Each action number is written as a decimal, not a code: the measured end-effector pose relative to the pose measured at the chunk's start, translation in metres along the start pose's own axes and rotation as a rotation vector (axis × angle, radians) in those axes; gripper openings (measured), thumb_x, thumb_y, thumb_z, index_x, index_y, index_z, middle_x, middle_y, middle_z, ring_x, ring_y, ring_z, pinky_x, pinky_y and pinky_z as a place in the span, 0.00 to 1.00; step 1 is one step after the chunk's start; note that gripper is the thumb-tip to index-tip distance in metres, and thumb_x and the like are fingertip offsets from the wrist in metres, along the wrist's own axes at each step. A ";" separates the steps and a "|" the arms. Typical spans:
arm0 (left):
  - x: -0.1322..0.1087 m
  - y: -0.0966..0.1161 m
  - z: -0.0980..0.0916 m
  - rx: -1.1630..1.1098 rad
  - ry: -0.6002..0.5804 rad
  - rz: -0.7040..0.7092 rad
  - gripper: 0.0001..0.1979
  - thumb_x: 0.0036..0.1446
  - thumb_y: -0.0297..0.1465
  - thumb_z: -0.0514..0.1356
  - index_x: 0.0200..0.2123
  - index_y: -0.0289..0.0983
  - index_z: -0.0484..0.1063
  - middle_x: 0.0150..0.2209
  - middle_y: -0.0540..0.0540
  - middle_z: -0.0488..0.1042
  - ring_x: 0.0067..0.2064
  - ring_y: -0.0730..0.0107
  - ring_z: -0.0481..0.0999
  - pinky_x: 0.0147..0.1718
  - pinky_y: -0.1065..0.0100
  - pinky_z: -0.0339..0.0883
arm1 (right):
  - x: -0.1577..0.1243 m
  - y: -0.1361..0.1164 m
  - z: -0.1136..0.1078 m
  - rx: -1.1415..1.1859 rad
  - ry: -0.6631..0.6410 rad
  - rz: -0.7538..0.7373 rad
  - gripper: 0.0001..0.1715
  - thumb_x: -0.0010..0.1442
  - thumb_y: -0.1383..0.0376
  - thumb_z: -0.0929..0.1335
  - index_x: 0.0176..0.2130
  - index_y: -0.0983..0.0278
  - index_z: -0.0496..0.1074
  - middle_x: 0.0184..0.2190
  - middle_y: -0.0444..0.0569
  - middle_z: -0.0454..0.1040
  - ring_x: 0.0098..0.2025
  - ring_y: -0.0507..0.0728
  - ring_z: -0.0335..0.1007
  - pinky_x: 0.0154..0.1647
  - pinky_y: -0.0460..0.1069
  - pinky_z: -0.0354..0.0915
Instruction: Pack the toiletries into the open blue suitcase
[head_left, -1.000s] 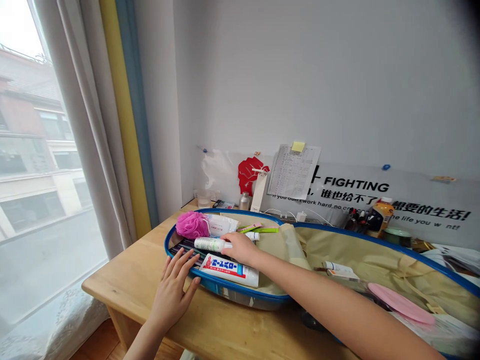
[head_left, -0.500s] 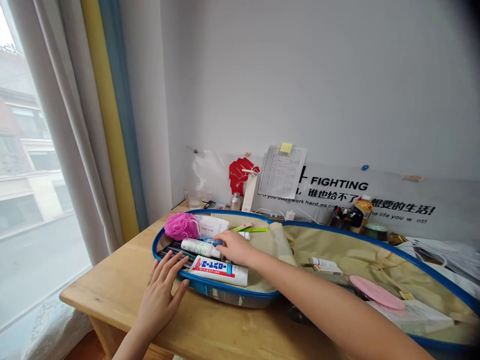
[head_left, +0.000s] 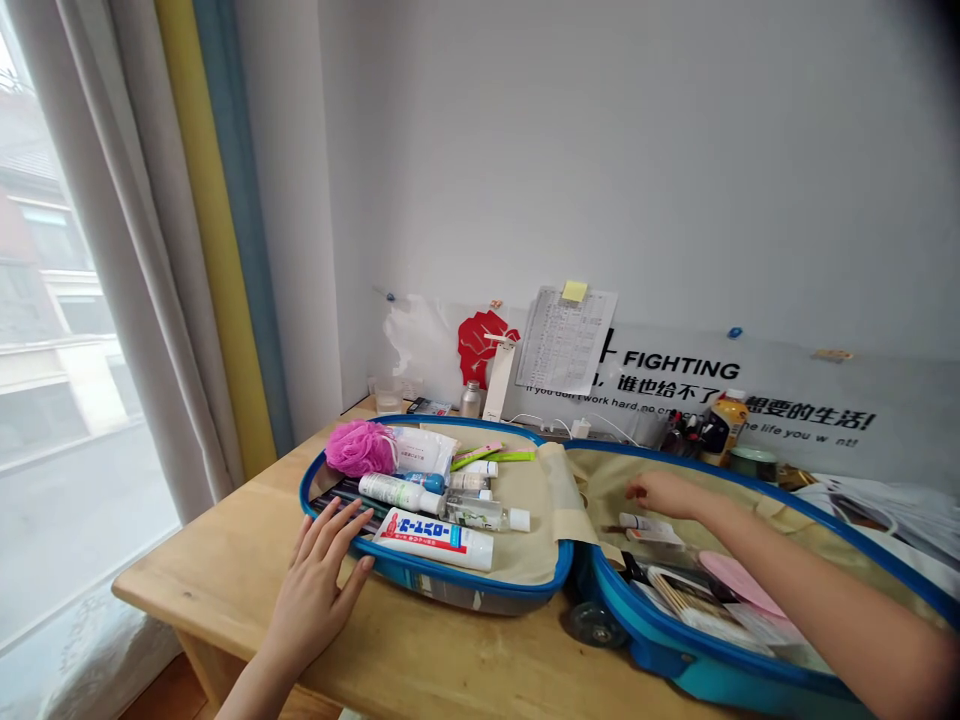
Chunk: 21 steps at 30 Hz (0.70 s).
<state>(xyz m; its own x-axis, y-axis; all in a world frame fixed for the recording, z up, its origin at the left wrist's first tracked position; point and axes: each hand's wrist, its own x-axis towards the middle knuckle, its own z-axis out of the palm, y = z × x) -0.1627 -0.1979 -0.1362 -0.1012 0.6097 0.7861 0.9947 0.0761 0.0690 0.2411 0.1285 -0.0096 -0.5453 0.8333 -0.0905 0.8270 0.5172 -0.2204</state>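
Note:
An open blue suitcase [head_left: 561, 585] lies on the wooden desk, both halves facing up. My left hand [head_left: 319, 570] is open, fingers spread at the left half's front rim beside a toothpaste tube [head_left: 435, 540]. Behind that tube lie a white bottle [head_left: 397, 493], a clear bottle [head_left: 476, 512], a pink bath puff [head_left: 361, 447] and a white packet [head_left: 422, 452]. Over the right half hovers my right hand [head_left: 667, 497], fingers loosely bent and nothing visible in them. Just below it is a small white tube [head_left: 637, 523]. A pink oval item [head_left: 739, 580] is partly behind my forearm.
Cotton swabs [head_left: 671, 590] lie in the right half. A suitcase wheel [head_left: 596, 625] sticks out at the front. Along the wall stand a metal-coloured bottle [head_left: 471, 400], an orange bottle [head_left: 724, 428] and cables. Curtains [head_left: 176, 250] hang at the left.
My right hand has moved right, from the bottles in the left half to above the right half. The clear bottle now shows beside the white one. My left hand has barely moved.

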 end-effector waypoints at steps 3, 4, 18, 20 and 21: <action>0.000 0.000 0.000 0.009 0.003 0.010 0.21 0.64 0.36 0.52 0.60 0.42 0.61 0.59 0.43 0.69 0.64 0.54 0.60 0.62 0.50 0.53 | -0.002 0.014 0.020 -0.031 -0.033 0.027 0.12 0.64 0.58 0.66 0.37 0.65 0.71 0.36 0.45 0.73 0.36 0.49 0.70 0.39 0.48 0.69; 0.000 0.000 0.000 0.007 0.003 0.010 0.21 0.64 0.36 0.52 0.60 0.43 0.61 0.59 0.43 0.69 0.64 0.55 0.61 0.62 0.51 0.53 | -0.001 0.016 0.025 -0.036 -0.045 0.028 0.12 0.64 0.58 0.67 0.37 0.65 0.71 0.36 0.45 0.73 0.36 0.49 0.70 0.39 0.48 0.69; -0.001 0.001 0.001 -0.036 -0.016 -0.044 0.22 0.62 0.37 0.53 0.59 0.44 0.63 0.59 0.44 0.69 0.64 0.54 0.61 0.63 0.49 0.52 | 0.000 0.011 0.006 0.171 0.259 0.113 0.10 0.63 0.58 0.67 0.34 0.62 0.71 0.33 0.47 0.73 0.34 0.48 0.69 0.37 0.46 0.67; -0.001 0.001 0.001 -0.034 -0.011 -0.048 0.22 0.62 0.37 0.53 0.59 0.45 0.63 0.59 0.44 0.69 0.64 0.54 0.62 0.63 0.49 0.53 | -0.001 0.003 -0.014 0.269 0.387 0.130 0.09 0.60 0.59 0.68 0.37 0.63 0.72 0.34 0.49 0.74 0.34 0.51 0.70 0.37 0.47 0.68; -0.001 0.001 0.001 -0.032 -0.010 -0.047 0.22 0.62 0.37 0.53 0.59 0.45 0.63 0.59 0.44 0.69 0.64 0.54 0.62 0.63 0.49 0.53 | -0.001 -0.003 -0.023 0.329 0.445 0.131 0.10 0.60 0.59 0.68 0.39 0.62 0.72 0.36 0.50 0.75 0.35 0.52 0.71 0.37 0.48 0.68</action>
<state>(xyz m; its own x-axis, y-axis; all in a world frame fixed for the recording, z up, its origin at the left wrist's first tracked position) -0.1613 -0.1978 -0.1375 -0.1481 0.6138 0.7754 0.9889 0.0798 0.1257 0.2423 0.1304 0.0133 -0.2719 0.9252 0.2646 0.7588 0.3752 -0.5324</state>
